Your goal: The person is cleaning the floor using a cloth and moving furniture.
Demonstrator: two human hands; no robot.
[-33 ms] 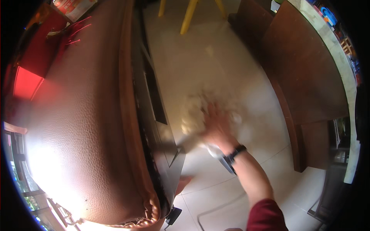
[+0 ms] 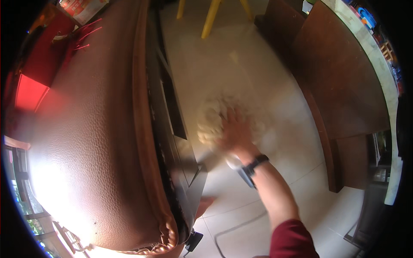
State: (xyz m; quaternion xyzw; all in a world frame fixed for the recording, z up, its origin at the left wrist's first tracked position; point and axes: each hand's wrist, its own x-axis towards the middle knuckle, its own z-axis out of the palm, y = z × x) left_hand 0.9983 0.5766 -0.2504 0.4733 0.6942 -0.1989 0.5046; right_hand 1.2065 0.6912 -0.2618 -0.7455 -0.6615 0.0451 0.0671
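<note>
My right hand (image 2: 237,132) reaches down to the tiled floor, palm down, fingers spread and somewhat smeared by motion. Under and around it lies a pale, cream-coloured shaggy thing (image 2: 208,132), perhaps a tufted cleaning cloth; blur and the hand hide much of it. The hand presses flat on it rather than wrapping round it. A small white piece (image 2: 233,162) shows below the wrist, its kind unclear. On that wrist sits a dark band (image 2: 258,163), and a dark red sleeve (image 2: 293,241) covers the arm. My left hand is out of sight.
A brown leather sofa (image 2: 94,142) with a dark base fills the left. Dark wooden furniture (image 2: 340,81) with a pale top edge stands at right. Yellow legs (image 2: 211,19) rise at the far end. A dark cable (image 2: 232,230) trails across the near floor tiles (image 2: 275,215).
My right hand and forearm have shifted slightly left and away from me. The shaggy thing has moved left along with the hand. The cable's near loop has shifted a little left.
</note>
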